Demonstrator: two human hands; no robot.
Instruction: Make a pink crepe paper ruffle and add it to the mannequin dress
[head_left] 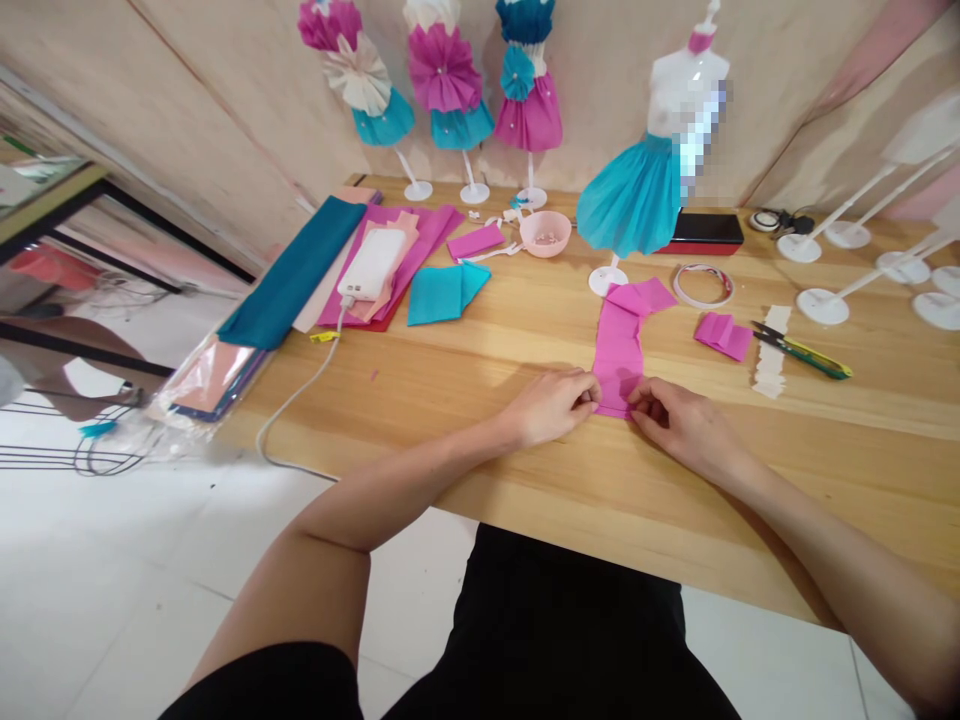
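Note:
A strip of magenta crepe paper [619, 350] lies on the wooden table, running away from me, with its far end bent to the right. Its near edge shows a narrow fold line. My left hand [553, 405] pinches the near left corner, fingers curled. At the near right corner, my right hand [679, 418] pinches the same strip between thumb and fingers. Beyond the strip stands a white mini mannequin [679, 95] in a turquoise paper skirt [634, 200]. A small folded magenta piece [723, 337] rests to the right of the strip.
Green-handled snips [806, 352] lie across a cream paper strip [770, 375] at right. A pink bowl [546, 235], turquoise paper [437, 293] and a white power bank [373, 265] with a cable are at left. Several white stands [823, 306] occupy the far right. Dressed mannequins line the wall.

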